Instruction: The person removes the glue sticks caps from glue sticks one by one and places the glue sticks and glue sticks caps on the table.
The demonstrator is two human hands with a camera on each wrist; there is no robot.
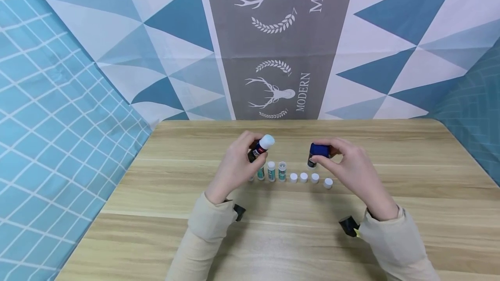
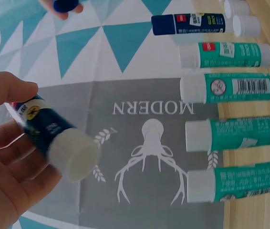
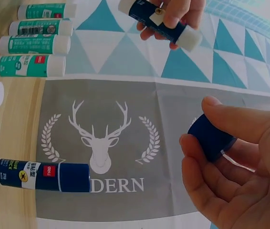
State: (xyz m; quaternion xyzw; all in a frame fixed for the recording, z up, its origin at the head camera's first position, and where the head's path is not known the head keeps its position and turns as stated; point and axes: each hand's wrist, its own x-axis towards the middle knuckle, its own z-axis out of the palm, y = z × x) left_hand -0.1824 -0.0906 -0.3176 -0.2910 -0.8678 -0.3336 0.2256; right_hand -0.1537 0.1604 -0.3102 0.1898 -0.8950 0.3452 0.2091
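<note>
My left hand point(image 1: 236, 164) grips a dark blue glue stick point(image 1: 256, 152), tilted, its white end point(image 2: 75, 155) bare of a blue cap. Held up on the other side, a dark blue cap point(image 3: 212, 137) is pinched between the thumb and fingers of my right hand point(image 1: 354, 166). Just below that cap in the head view, another dark blue glue stick point(image 1: 311, 162) stands upright with its blue cap point(image 3: 74, 178) on. Green glue sticks point(image 1: 271, 172) with white tops stand in a row below my left hand, partly hidden by it.
Several small white caps point(image 1: 304, 178) continue the row to the right on the wooden table point(image 1: 281, 246). A patterned cloth point(image 1: 281, 47) hangs behind the table's far edge. Black wrist devices point(image 1: 348, 226) sit by both sleeves.
</note>
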